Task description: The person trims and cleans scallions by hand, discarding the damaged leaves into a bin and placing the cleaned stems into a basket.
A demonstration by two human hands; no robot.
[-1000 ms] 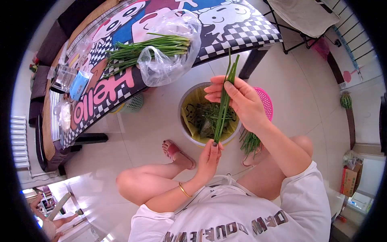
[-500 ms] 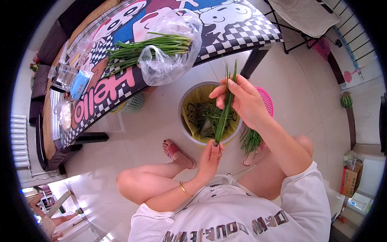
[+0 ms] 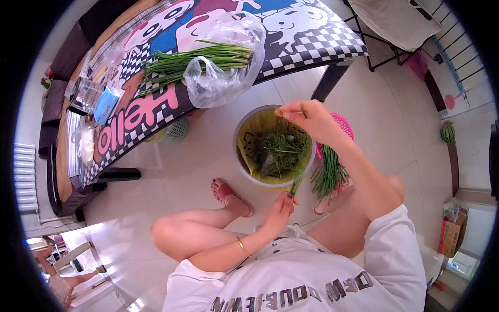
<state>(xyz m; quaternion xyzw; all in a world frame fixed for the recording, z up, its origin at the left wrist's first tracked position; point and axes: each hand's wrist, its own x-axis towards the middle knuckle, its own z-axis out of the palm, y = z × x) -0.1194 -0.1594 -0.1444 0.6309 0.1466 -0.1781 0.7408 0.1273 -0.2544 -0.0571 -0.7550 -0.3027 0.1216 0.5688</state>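
My left hand [image 3: 279,210] is closed around the garlic chives [image 3: 296,185], whose green leaves stick up from its fingers at the near rim of the trash bin [image 3: 240,165]. Over the far side of the bin, my right hand [image 3: 314,120] is pinched, with a small bit of green by its fingers; I cannot tell just what is in the pinch. Inside the yellow-lined bin lies a heap of green scraps [image 3: 280,148]. More chives [image 3: 330,174] hang over the near edge of a pink basket [image 3: 344,127] right of the bin.
A table with a cartoon cloth [image 3: 332,44] stands ahead, bearing a bundle of chives [image 3: 200,62] partly in a clear plastic bag [image 3: 218,88]. A blue tissue pack [image 3: 106,105] lies at its left. Under the table stands a pale green basket [image 3: 174,130]. A folding chair [image 3: 395,21] is at far right.
My left hand has drawn toward me and right with the chives. My right hand has let go of their upper ends and closed into a pinch over the bin's far side.
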